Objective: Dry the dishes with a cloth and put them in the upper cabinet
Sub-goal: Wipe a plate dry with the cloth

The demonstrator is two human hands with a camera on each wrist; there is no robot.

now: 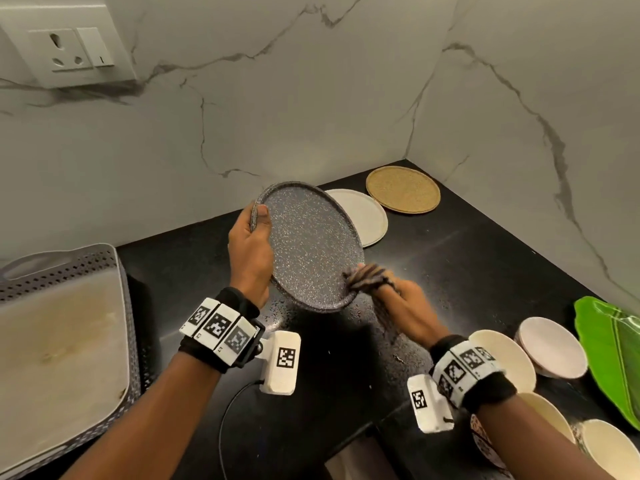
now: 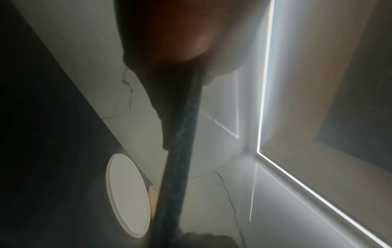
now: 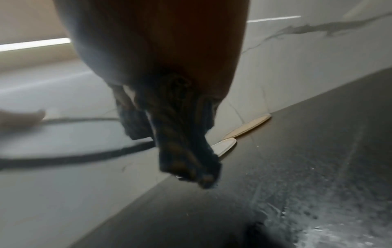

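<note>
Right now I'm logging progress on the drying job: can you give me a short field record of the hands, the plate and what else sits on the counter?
held dish: speckled grey plate, tilted, off the counter
left hand: grips the plate's rim
right hand: holds the striped cloth against the plate's lower edge
counter: black, wet patches
lying flat: white plate, woven mat
near right: bowls, green leaf-shaped dish
left: grey perforated basket

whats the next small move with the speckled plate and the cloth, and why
Probably sweep the cloth up across the plate's face. The left hand grips the speckled grey plate tilted above the black counter, while the right hand holds the bunched cloth only at the lower rim, so most of the face looks unwiped.
</note>
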